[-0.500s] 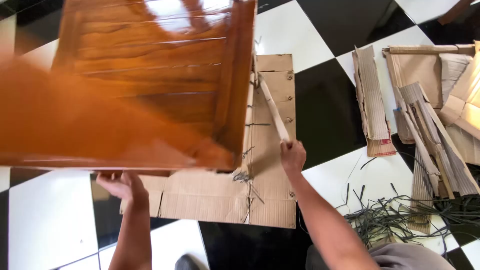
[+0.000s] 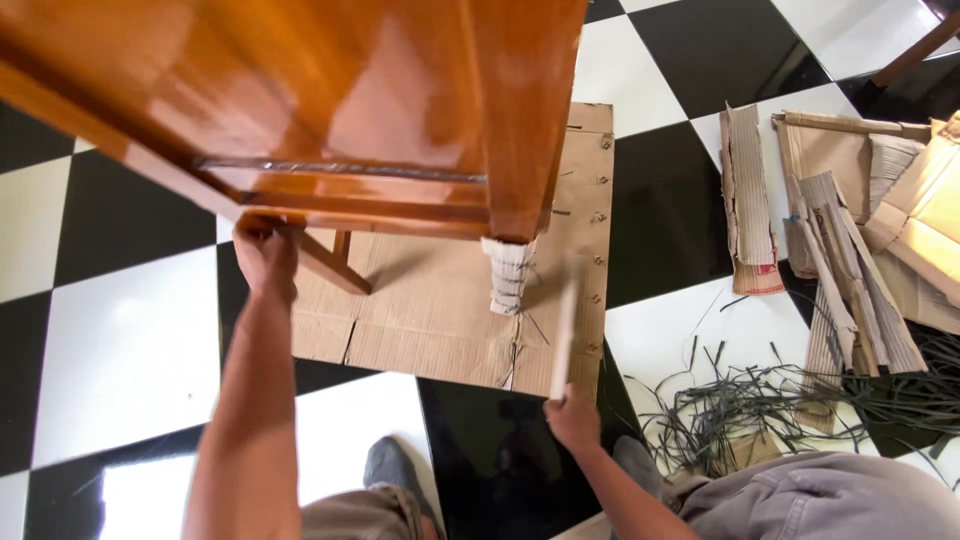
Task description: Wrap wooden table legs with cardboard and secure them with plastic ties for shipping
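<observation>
A glossy orange-brown wooden piece of furniture [image 2: 330, 100] fills the upper left, standing over a flattened cardboard sheet [image 2: 430, 320]. My left hand [image 2: 265, 255] grips its lower front edge from beneath. One leg end is wrapped in cardboard tied with strapping [image 2: 508, 275] and rests on the sheet. My right hand [image 2: 572, 418] holds a thin pale cardboard strip [image 2: 565, 335] by its lower end, just right of that wrapped leg and apart from it.
The floor is black-and-white checkered tile [image 2: 120, 340]. Torn corrugated cardboard pieces [image 2: 850, 220] are piled at the right. A tangle of cut dark strapping [image 2: 760, 410] lies at the lower right. My feet and grey trousers [image 2: 820, 500] are at the bottom.
The furniture has swung from tilted to more upright, its wrapped leg now down on the cardboard. My right hand pulled back toward me with the strip. My left hand moved up along the edge.
</observation>
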